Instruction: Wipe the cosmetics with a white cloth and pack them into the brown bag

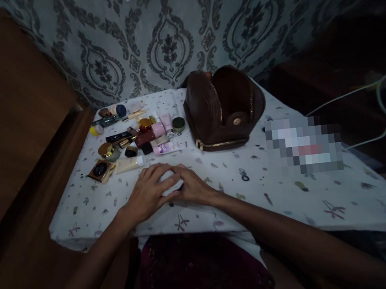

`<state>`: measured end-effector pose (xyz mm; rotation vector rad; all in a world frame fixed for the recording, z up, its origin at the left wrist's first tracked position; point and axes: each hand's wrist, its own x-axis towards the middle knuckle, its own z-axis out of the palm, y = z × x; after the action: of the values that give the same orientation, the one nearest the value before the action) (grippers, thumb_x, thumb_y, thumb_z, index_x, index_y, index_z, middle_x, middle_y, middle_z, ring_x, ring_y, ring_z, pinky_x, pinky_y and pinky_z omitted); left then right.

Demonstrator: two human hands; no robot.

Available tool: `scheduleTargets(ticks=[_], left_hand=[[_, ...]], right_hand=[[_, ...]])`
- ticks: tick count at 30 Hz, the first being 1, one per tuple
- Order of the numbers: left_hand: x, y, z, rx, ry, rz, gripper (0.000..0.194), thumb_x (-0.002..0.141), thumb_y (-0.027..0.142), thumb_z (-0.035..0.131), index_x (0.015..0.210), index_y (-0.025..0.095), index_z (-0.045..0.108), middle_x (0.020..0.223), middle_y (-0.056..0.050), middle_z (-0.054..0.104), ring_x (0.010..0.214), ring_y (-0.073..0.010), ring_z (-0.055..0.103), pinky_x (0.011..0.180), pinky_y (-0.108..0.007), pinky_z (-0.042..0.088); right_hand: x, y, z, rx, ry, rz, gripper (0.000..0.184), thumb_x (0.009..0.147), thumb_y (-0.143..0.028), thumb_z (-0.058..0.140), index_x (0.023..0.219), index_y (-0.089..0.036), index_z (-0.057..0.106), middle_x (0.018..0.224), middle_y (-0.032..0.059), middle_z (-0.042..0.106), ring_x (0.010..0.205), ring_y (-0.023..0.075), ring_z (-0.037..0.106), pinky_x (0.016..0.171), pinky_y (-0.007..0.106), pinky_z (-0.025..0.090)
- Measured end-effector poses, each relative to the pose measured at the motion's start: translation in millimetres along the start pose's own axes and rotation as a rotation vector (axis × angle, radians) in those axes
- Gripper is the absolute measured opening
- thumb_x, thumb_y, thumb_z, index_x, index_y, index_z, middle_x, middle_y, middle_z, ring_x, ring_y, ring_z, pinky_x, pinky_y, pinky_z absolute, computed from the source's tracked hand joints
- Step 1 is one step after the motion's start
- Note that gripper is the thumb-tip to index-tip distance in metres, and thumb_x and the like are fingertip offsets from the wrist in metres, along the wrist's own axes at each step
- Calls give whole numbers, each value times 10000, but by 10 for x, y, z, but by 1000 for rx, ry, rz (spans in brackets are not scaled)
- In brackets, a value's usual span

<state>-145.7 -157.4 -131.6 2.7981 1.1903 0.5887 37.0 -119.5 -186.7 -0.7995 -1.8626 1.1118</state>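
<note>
We held a small rounded white object [172, 188].
Our bare left hand [146, 191] and right hand [196, 186] curled closed around it, near an open brown leather-look bag [201, 111].

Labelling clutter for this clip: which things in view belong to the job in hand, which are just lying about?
Likely in the job:
white item, between left hand and right hand
open brown bag, probably
loose cosmetics left of it, probably

Apparently just lying about:
pale cable
pixelated object, too obscured to identify
</note>
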Motion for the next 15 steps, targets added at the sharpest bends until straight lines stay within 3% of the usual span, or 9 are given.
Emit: scheduleTargets(ticks=[5, 10, 15], left_hand=[[-227, -78, 81, -171, 107, 67, 419, 952, 207, 612, 1353, 325, 580, 1532, -132, 457, 1466, -303, 384, 1119, -560, 439], [-380, -85, 133, -322, 126, 46, 497, 979, 110, 525, 1410, 357, 539, 1643, -96, 292, 1545, -288, 240, 1177, -557, 389], [-466, -54, 173, -479, 209, -46, 460, 957, 95, 548, 1332, 351, 622, 1646, -70, 309, 1521, -282, 310, 1154, -530, 427]], right_hand=[[29, 30, -3, -49, -48, 18, 676, 551, -259, 882, 1191, -241, 668, 1081, 60, 700, 978, 282, 612, 902, 456, 478], [42, 34, -13, -50, -57, 100, 659, 555, -238, 853, 1187, -246, 666, 1056, 55, 687, 992, 279, 605, 871, 415, 484], [44, -9, -40, -60, -73, 144, 621, 595, -255, 839, 1186, -224, 649, 1065, 78, 670, 1017, 293, 610, 889, 436, 477]])
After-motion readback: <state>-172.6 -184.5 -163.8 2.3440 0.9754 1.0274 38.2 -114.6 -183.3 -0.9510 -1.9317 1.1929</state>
